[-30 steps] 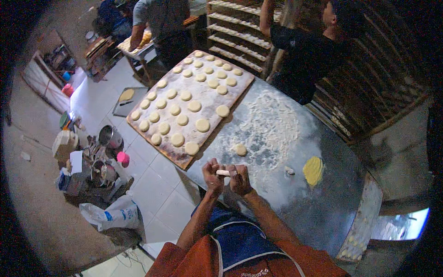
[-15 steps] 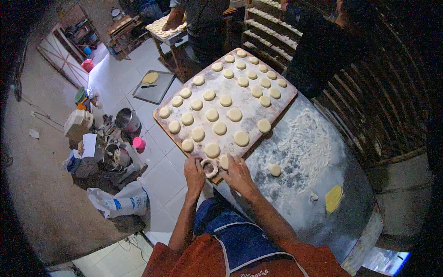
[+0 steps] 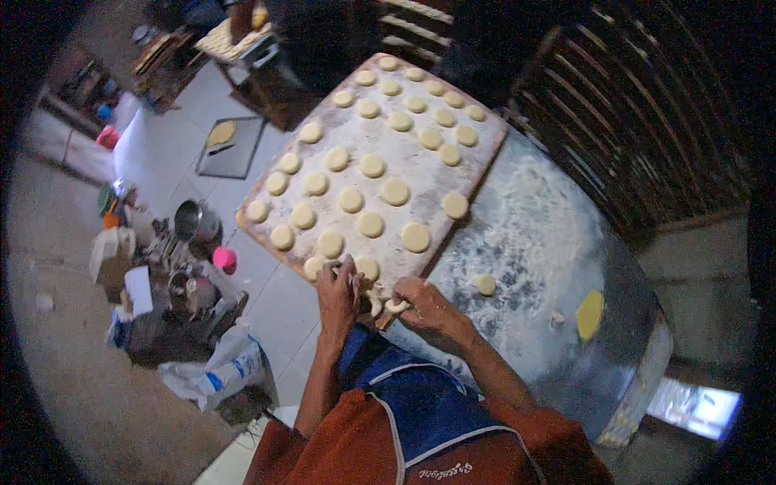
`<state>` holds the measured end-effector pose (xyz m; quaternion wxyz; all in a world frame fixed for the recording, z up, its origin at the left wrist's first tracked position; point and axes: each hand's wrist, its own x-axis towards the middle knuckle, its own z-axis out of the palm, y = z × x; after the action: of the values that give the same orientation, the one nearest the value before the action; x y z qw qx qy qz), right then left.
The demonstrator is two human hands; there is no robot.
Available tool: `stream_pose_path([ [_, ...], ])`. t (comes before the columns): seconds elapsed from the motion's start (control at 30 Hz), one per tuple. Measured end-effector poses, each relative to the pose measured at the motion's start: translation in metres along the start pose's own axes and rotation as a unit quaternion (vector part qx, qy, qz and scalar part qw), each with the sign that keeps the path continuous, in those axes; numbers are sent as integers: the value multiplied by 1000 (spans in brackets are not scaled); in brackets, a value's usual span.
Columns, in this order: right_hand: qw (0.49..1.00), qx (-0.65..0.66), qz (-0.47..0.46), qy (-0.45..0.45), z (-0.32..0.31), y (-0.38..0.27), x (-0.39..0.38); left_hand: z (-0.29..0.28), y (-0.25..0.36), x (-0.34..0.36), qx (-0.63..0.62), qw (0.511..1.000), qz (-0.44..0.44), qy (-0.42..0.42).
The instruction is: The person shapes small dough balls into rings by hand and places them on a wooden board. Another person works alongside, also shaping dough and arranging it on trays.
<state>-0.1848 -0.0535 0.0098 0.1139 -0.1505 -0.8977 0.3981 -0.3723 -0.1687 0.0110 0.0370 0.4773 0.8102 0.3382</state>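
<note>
Both hands are at the near corner of a floured wooden board (image 3: 424,171) that carries many flat, round dough pieces (image 3: 370,225). My left hand (image 3: 338,297) is closed, its fingertips beside the nearest rounds. A pale, curved strip, apparently part of a ring (image 3: 374,305), hangs by its fingers; its far side is hidden. Between the bent fingers and thumb of my right hand (image 3: 427,307) is a small pale piece of dough (image 3: 397,306), seen nearly edge-on. The two pale pieces lie close together, and I cannot tell whether they touch.
Right of the board, a flour-dusted dark table (image 3: 533,242) bears a single dough round (image 3: 485,284) and a yellow flat piece (image 3: 590,315). On the floor at left are a tray (image 3: 232,166), a metal pot (image 3: 196,220), a pink cup (image 3: 225,259) and a white sack (image 3: 218,372). Another person works behind.
The ring by my left hand shows only as a curved strip now. My right hand has lifted from the board's surface with a dough piece. The whole view has shifted and turned slightly.
</note>
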Motion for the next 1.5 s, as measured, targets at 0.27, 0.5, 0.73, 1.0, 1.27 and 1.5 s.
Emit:
stream_pose_path([
  [0.27, 921, -13, 340, 192, -157, 35, -111, -4, 70, 31, -154, 958, 60, -234],
  [0.5, 797, -150, 489, 321, -220, 137, -193, 74, 248, 67, -268, 903, 290, -169],
  [0.73, 816, 257, 291, 429, -188, 81, -211, 184, 289, 5, -478, 811, 30, -336],
  [1.0, 832, 246, 280, 411, -197, 18, -253, 185, 318, -46, -595, 678, -49, -429],
  [1.27, 869, 317, 235, 299, -192, 16, -308, 188, 353, -116, -655, 645, -207, -334],
  [1.5, 732, 420, 306, 439, -180, 31, -331, 183, 348, -134, -673, 618, -116, -388],
])
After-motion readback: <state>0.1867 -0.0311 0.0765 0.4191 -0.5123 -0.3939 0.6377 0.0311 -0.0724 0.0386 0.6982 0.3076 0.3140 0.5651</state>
